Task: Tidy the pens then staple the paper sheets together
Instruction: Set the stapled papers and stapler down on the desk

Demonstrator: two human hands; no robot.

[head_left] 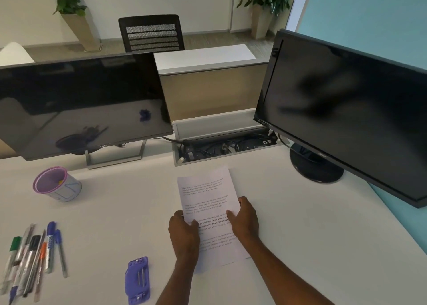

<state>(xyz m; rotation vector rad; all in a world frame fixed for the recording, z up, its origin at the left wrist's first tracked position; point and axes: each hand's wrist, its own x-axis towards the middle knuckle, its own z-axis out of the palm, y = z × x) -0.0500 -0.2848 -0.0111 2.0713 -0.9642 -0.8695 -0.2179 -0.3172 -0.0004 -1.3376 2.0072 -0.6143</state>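
Printed paper sheets (205, 193) lie on the white desk (312, 224) in front of me, tilted slightly. My left hand (183, 234) grips their left edge and my right hand (245, 218) grips their right edge, thumbs on top. Several pens and markers (32, 256) lie loose in a bunch at the desk's near left. A purple stapler (137, 280) rests flat between the pens and my left arm. A pen cup (56, 184) with a purple rim stands upright at the left, behind the pens.
A Dell monitor (80, 103) stands at the back left and a second black monitor (346, 110) at the right, its round base (316, 166) on the desk. An open cable tray (224, 145) sits between them. A black chair (152, 33) is beyond the divider.
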